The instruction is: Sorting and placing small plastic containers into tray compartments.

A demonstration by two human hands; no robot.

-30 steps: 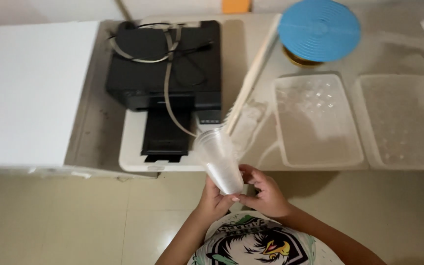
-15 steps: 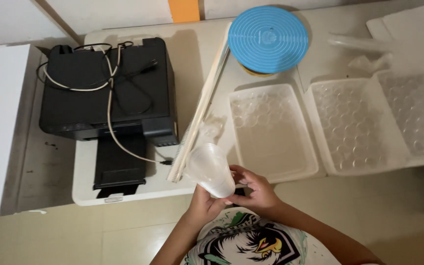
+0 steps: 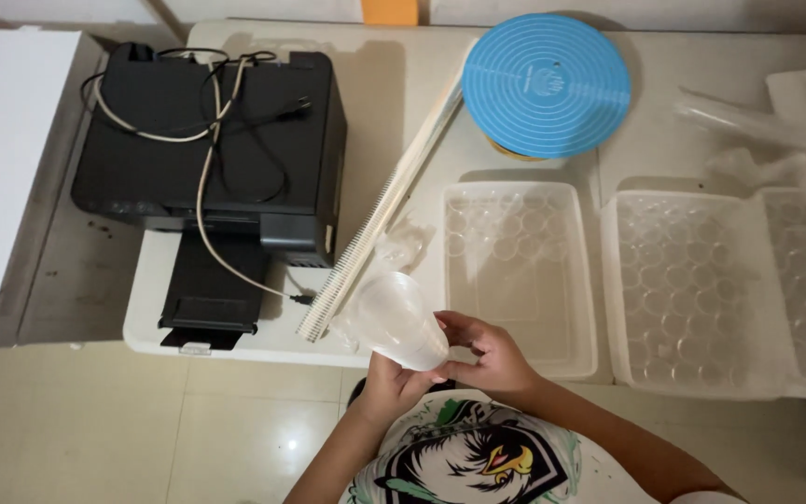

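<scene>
Both hands are closed around a clear plastic cup (image 3: 396, 319), or maybe a short stack of cups; I cannot tell which. The left hand (image 3: 392, 385) grips it from below near the narrow bottom end, and the right hand (image 3: 492, 357) pinches the same end from the side with bent fingers. The cup is held in the air, tilted, with its wide mouth pointing up and to the left, above the front edge of the table (image 3: 403, 121) and close to the person's chest. How far the work is, I can judge only a little: the cup is in the hands and is not standing in any tray, and what the fingers do at its bottom is hidden. Just beside the cup is a clear tray (image 3: 520, 275) with round hollows, and they look unfilled. Further right lie two more trays (image 3: 701, 289) of the same kind. On the left stands a black printer (image 3: 216, 149) with cables on top. A long white strip (image 3: 386, 205) lies diagonally between printer and tray, and a blue round disc (image 3: 546, 84) is behind.
</scene>
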